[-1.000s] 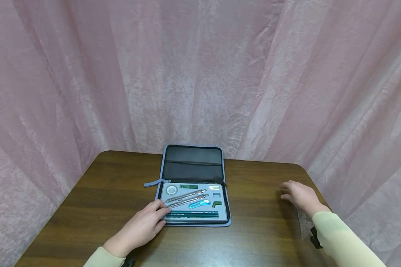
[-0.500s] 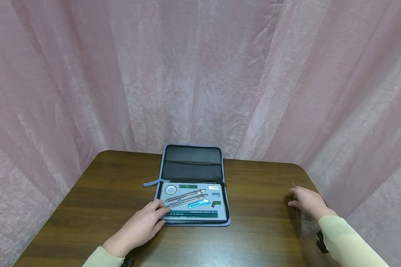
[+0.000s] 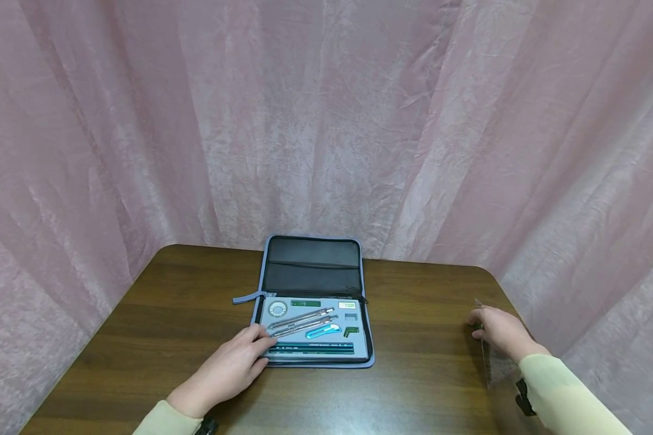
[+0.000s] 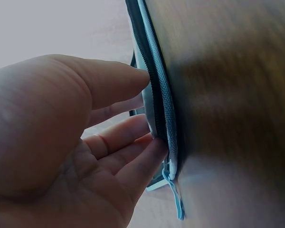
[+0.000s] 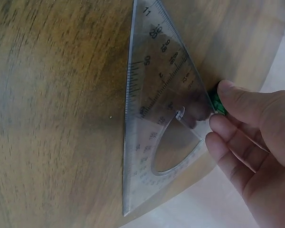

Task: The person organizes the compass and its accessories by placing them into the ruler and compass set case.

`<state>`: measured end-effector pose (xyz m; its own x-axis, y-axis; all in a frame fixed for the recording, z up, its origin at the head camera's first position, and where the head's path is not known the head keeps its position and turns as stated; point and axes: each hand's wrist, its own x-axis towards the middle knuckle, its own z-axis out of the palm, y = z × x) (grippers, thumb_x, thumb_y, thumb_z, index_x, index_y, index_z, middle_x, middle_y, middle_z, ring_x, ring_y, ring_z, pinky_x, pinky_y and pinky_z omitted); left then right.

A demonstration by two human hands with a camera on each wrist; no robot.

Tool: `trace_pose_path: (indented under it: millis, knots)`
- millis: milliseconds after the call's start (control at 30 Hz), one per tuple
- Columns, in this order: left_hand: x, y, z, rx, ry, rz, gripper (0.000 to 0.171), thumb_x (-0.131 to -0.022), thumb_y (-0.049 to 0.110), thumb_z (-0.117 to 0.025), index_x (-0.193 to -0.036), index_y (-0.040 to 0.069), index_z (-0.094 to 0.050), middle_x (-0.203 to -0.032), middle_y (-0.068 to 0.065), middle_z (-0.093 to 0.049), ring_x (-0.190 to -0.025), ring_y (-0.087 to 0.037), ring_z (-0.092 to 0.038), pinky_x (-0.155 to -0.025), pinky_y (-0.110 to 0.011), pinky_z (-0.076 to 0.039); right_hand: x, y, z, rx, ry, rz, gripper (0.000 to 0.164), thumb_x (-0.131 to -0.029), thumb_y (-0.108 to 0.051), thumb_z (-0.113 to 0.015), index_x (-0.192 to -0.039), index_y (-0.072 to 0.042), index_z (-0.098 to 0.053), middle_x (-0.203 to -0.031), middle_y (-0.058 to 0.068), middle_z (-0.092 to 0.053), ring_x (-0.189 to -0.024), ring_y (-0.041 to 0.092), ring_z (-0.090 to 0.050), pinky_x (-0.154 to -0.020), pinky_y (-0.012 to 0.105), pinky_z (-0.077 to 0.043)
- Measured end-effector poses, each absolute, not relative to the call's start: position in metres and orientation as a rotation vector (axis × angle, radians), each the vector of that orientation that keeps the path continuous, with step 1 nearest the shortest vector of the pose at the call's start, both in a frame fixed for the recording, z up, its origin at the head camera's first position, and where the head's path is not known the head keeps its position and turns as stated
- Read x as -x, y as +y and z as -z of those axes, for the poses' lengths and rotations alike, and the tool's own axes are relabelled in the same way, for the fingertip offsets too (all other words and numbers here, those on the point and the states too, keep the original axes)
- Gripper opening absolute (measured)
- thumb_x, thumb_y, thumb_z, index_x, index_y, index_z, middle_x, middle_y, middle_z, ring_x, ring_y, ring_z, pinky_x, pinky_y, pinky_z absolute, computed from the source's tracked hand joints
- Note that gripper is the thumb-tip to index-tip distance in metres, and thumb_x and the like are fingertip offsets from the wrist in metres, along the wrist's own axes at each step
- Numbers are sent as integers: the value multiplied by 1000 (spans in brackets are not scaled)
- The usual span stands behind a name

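Observation:
An open zip case (image 3: 312,365) with a blue-grey rim lies mid-table. Its tray bears a pair of long metal compass-like tools (image 3: 305,323), a blue utility knife (image 3: 323,331), dark green pencils (image 3: 312,348) and a white eraser (image 3: 346,305). My left hand (image 3: 231,365) rests on the case's left edge, fingertips on the tray side and thumb by the zipper (image 4: 164,90). At the table's right, my right hand (image 3: 503,332) pinches a small green thing (image 5: 219,103) between thumb and fingers; its kind I cannot tell. A clear set square (image 5: 147,128) lies against those fingertips.
The case's dark lid (image 3: 312,266) stands raised at the back, and a strap (image 3: 247,298) sticks out on its left. The wooden table (image 3: 424,338) ends at the right beside my right hand. Pink curtains (image 3: 326,121) hang close behind it.
My right hand has shifted slightly right and down, and its fingers have drawn together. The far tip of the set square has come into sight. My left hand stays at the case.

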<state>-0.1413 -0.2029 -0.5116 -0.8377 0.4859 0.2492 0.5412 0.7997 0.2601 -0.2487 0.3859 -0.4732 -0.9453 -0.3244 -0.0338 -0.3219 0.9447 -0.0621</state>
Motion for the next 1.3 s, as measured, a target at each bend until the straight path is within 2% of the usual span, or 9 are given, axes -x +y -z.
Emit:
trace_pose_path:
  millis: [133, 200, 367, 500, 633, 700, 767, 1033, 1300]
  knots:
    - [142, -203, 512, 806, -2830, 484, 35, -99, 11, -85, -133, 6, -78, -124, -1, -61, -108, -16, -58, -90, -39, -62, 249, 381, 474, 542, 3070, 93, 20, -91, -9, -90, -107, -6, -79, -107, 13, -78, -102, 41, -75, -86, 59, -61]
    - [142, -203, 512, 804, -2833, 486, 35, -99, 11, -85, -133, 6, -77, -125, -2, -62, -109, -16, -58, -90, -39, -62, 249, 377, 475, 569, 3083, 105, 18, -91, -9, -90, -106, -6, -79, -107, 14, -78, -110, 46, -73, -89, 60, -61]
    - [143, -203, 513, 795, -2842, 496, 36, -99, 12, -85, -134, 6, -77, -126, -2, -62, -110, -16, -58, -92, -40, -62, 251, 358, 476, 628, 3094, 151, 15, -92, -8, -89, -104, -9, -79, -113, 17, -76, -125, 54, -65, -106, 69, -51]
    - [143, -202, 513, 797, -2835, 493, 36, -99, 11, -85, -134, 7, -77, -126, -2, -62, -110, -16, -58, -92, -39, -62, 251, 338, 475, 707, 3103, 184, 14, -92, -8, -89, -101, -12, -79, -104, 5, -70, -102, 36, -73, -107, 76, -47]
    - [142, -202, 513, 807, -2823, 488, 35, -99, 11, -84, -133, 7, -78, -125, -2, -62, -109, -16, -58, -91, -39, -62, 251, 318, 471, 804, 3109, 237, 15, -93, -5, -88, -101, -13, -79, -102, 1, -65, -86, 20, -68, -87, 55, -61]
    - [142, -202, 513, 807, -2823, 489, 35, -99, 11, -84, -133, 7, -77, -125, -2, -62, -109, -16, -58, -90, -39, -62, 251, 307, 469, 855, 3105, 279, 18, -92, -2, -88, -103, -13, -79, -103, 1, -65, -84, 17, -67, -75, 43, -61]
    - [142, -202, 512, 803, -2829, 495, 35, -99, 11, -84, -134, 7, -77, -125, -2, -62, -109, -16, -58, -91, -39, -62, 252, 297, 466, 907, 3101, 314, 22, -90, 0, -89, -106, -12, -79, -105, 1, -65, -84, 16, -66, -71, 38, -59]
    - [142, -202, 511, 785, -2850, 506, 36, -99, 11, -84, -134, 7, -77, -126, -2, -62, -109, -16, -58, -93, -40, -62, 258, 261, 461, 1014, 3074, 394, 28, -90, 6, -88, -111, -11, -80, -108, 1, -65, -88, 20, -67, -74, 37, -59]
    - [140, -203, 512, 819, -2802, 492, 35, -98, 9, -85, -133, 6, -77, -125, -1, -62, -109, -16, -59, -90, -39, -61, 263, 236, 462, 1061, 3051, 464, 22, -93, -2, -88, -113, -10, -80, -110, 3, -67, -89, 17, -67, -76, 37, -60]
